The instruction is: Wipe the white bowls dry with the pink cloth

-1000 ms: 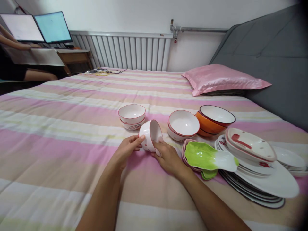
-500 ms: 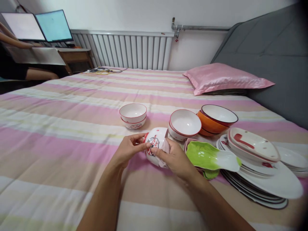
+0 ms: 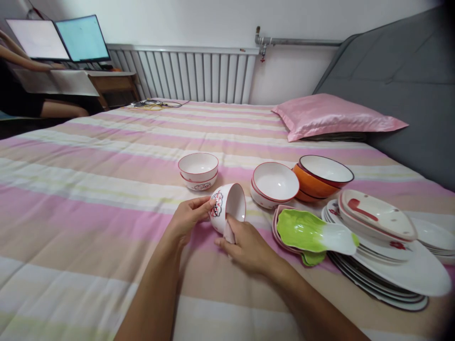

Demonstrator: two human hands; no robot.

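Note:
A white bowl (image 3: 217, 215) with a red rim and a blossom print is tipped on its side above the bed, its mouth facing right. My left hand (image 3: 190, 219) grips its outer left side, thumb over the print. At the bowl's lower rim, my right hand (image 3: 245, 244) pinches a pale cloth (image 3: 229, 232) against the wall, fingers reaching into the mouth. Just behind stand two stacked bowls (image 3: 198, 166) of the same kind. Another pair of red-rimmed bowls (image 3: 275, 182) sits to the right.
Orange bowls (image 3: 309, 182), a green leaf-shaped dish (image 3: 302, 229) and stacked plates (image 3: 408, 272) crowd the right side of the striped bed (image 3: 88, 199). A pink pillow (image 3: 334, 116) lies behind. At the far left a person (image 3: 21, 90) sits by two monitors (image 3: 82, 40).
The bowl has turned so its inside shows more. My right hand and the cloth have moved left and down to its lower rim, while my left hand has shifted its grip on the outside.

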